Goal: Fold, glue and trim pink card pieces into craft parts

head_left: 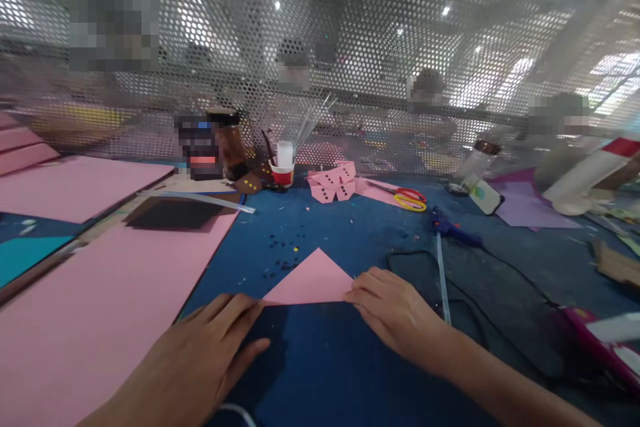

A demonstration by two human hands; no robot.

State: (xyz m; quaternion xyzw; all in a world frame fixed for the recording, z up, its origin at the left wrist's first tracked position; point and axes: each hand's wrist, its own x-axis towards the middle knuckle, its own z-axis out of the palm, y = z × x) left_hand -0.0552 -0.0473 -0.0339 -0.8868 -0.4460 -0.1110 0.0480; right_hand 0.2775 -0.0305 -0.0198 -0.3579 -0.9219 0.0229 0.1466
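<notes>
A folded pink paper triangle lies on the blue table, its point facing away from me. My left hand holds the left corner under its fingertips, with the thumb spread apart below. At the right corner, my right hand has its fingers closed on the paper. Beyond the triangle, several tiny dark bits are scattered on the table. Farther back stands a pink folded paper piece with dark dots. Both palms are hidden.
Scissors with red and yellow handles lie behind, right of centre. A blue glue gun with a clear stick and a black cable occupies the right. Large pink sheets cover the left. A paper cup stands near the perforated screen.
</notes>
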